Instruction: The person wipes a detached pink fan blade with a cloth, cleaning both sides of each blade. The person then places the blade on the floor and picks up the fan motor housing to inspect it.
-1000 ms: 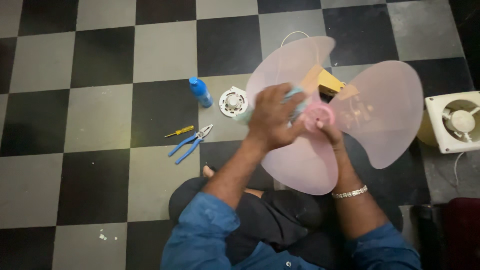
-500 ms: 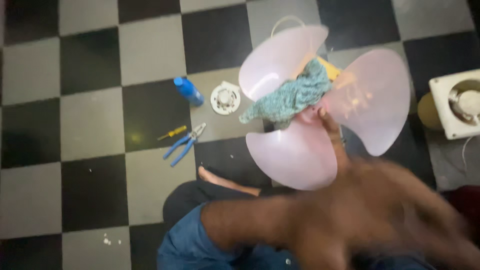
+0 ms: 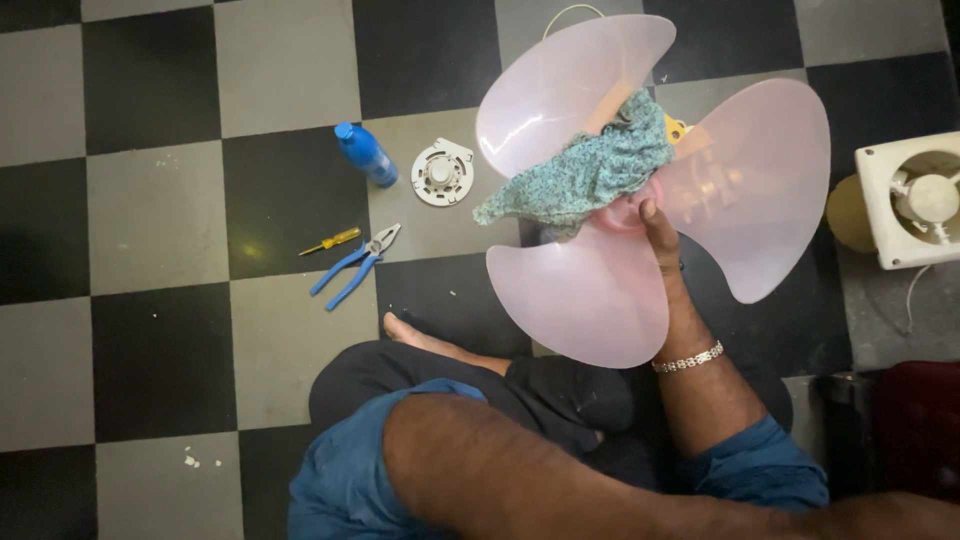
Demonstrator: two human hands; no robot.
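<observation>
A translucent pink three-bladed fan blade (image 3: 590, 290) is held above the checkered floor. My right hand (image 3: 665, 250) grips it at the pink hub, thumb up, with a silver bracelet on the wrist. A teal speckled cloth (image 3: 585, 175) lies draped over the hub and upper blade, untouched by either hand. My left forearm crosses the bottom of the view toward the lower right, and its hand is out of frame. I sit cross-legged with a bare foot (image 3: 420, 335) showing.
On the floor to the left lie a blue spray bottle (image 3: 365, 153), a white round fan part (image 3: 442, 172), a yellow screwdriver (image 3: 330, 241) and blue-handled pliers (image 3: 355, 268). A white square exhaust fan (image 3: 905, 200) sits at the right, a dark red object (image 3: 920, 420) below it.
My left hand has let go of the cloth and swung down to the lower right, out of view. The cloth stays draped on the blade, which my right hand still holds.
</observation>
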